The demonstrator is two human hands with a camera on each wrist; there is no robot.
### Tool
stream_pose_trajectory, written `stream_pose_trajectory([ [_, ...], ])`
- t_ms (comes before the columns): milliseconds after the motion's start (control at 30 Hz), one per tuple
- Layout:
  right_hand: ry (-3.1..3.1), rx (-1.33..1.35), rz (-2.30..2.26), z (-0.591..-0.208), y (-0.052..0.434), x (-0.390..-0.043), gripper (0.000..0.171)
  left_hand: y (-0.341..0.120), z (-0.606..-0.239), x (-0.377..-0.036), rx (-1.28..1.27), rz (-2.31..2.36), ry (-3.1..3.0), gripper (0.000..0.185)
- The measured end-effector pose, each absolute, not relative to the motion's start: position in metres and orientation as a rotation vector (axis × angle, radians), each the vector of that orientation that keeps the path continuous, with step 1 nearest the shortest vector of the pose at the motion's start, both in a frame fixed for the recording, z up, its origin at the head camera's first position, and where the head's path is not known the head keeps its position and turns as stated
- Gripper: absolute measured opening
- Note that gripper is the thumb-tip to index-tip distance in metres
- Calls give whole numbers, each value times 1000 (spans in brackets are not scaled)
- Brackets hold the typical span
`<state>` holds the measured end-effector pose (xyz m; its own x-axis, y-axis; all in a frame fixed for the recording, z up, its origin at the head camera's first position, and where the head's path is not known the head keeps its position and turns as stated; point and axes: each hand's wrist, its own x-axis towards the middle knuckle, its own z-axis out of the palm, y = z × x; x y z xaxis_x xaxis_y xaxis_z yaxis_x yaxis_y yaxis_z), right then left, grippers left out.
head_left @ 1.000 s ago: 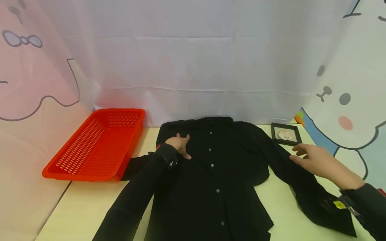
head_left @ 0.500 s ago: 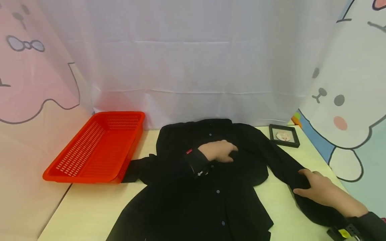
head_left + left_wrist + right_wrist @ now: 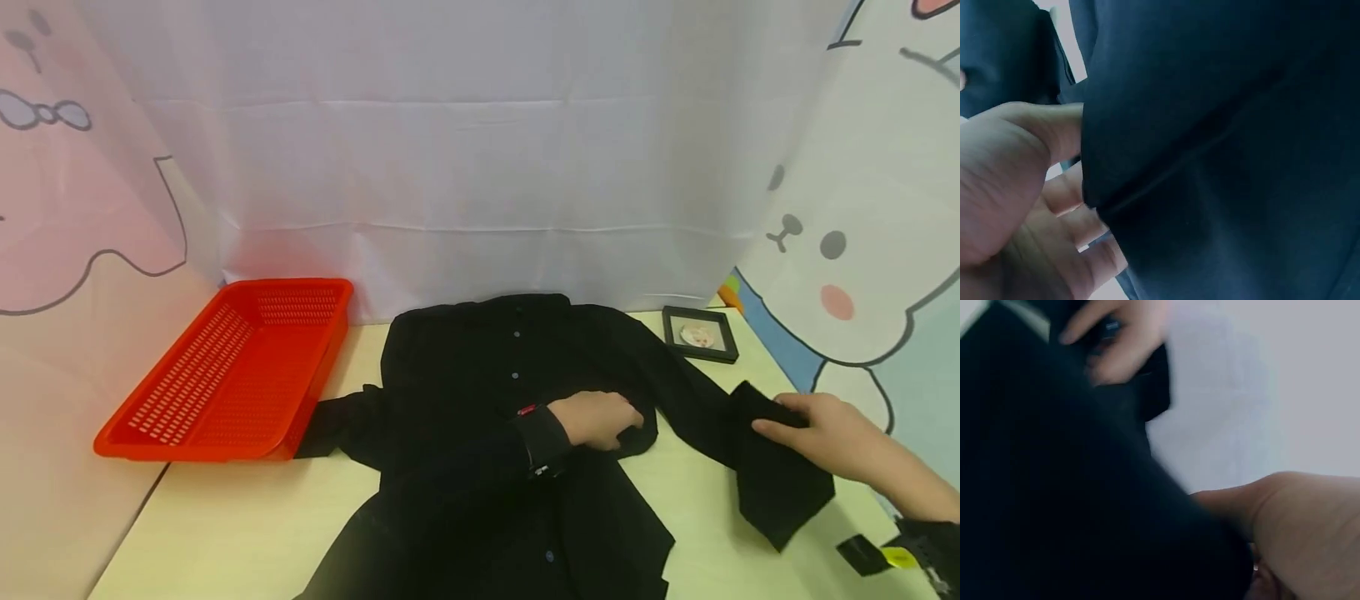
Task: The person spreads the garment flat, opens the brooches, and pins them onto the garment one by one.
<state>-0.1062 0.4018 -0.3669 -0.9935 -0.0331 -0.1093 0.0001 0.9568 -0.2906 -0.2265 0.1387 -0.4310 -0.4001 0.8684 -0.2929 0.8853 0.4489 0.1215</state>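
Tabletop (image 3: 225, 525), shirt (image 3: 450, 362) in both hands (image 3: 597, 418) (image 3: 836, 435)

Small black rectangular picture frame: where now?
Head view, right side: the frame lies on the pale yellow table, beside the black shirt sleeve that the right hand holds.

Has a creased white curtain (image 3: 450, 167) at the back, a pink cartoon (image 3: 67, 225) on the left, a white cartoon animal (image 3: 855, 283) on the right; below, shows a pale yellow table (image 3: 210, 525).
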Motion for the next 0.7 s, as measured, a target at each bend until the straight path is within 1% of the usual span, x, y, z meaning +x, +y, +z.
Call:
stream_pose_trajectory([
  [67,3050,-1,-467,-356,402,-105,43,134,-429,-229,1459,-16,2375,35],
  [133,3083,39,-489,-346,403,-102,45,128,-425,-232,1414,6,2356,22],
  [200,3106,90,-510,-337,406,-99,51,121,-418,-234,1375,-32,2365,10],
  [233,3118,121,-518,-334,408,-98,52,118,-414,-236,1355,-68,2370,12],
  [300,3148,165,-520,-328,412,-94,61,110,-405,-239,1293,-152,2400,20],
  [333,3166,186,-512,-327,414,-93,60,107,-401,-240,1246,-199,2427,21],
  [367,3177,195,-517,-327,416,-91,55,104,-397,-241,1191,-254,2462,19],
  [467,3186,209,-522,-326,420,-86,43,99,-384,-243,957,-421,2551,5],
  [567,3135,220,-506,-327,421,-83,37,98,-376,-244,807,-513,2582,23],
  [633,3094,210,-483,-329,421,-83,36,101,-375,-242,839,-497,2578,23],
  [700,3065,179,-451,-332,422,-84,32,105,-379,-239,972,-437,2563,21],
])
